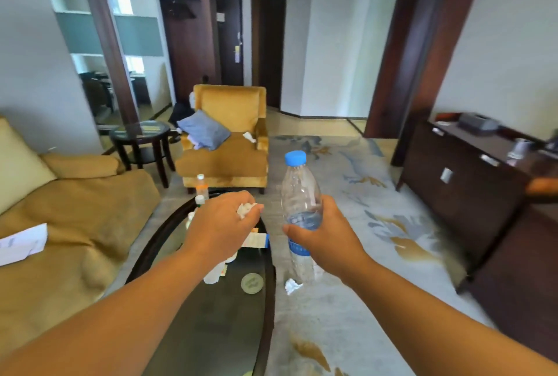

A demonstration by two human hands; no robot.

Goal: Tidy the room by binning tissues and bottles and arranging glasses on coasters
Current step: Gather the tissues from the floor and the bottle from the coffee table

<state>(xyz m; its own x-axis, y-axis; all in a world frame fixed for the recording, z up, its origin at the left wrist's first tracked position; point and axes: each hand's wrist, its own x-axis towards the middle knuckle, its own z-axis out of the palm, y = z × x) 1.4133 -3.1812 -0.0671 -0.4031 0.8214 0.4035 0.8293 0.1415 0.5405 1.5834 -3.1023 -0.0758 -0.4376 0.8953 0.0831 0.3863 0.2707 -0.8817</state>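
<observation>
Two hands raised above the table (265, 309): left hand (222, 226) clenched round one crumpled tissue (245, 209); right hand (324, 236) gripping one clear bottle (299, 194), blue cap, held upright. One tissue on the carpet (292, 286), one on the armchair (249, 136). One coaster (252, 283) on the table. Two, perhaps three, small bottles (201, 186) partly hidden behind the left hand.

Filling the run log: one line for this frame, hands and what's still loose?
left hand: shut on tissue | right hand: shut on bottle, upright | loose: floor tissue, armchair tissue | bin: not seen
</observation>
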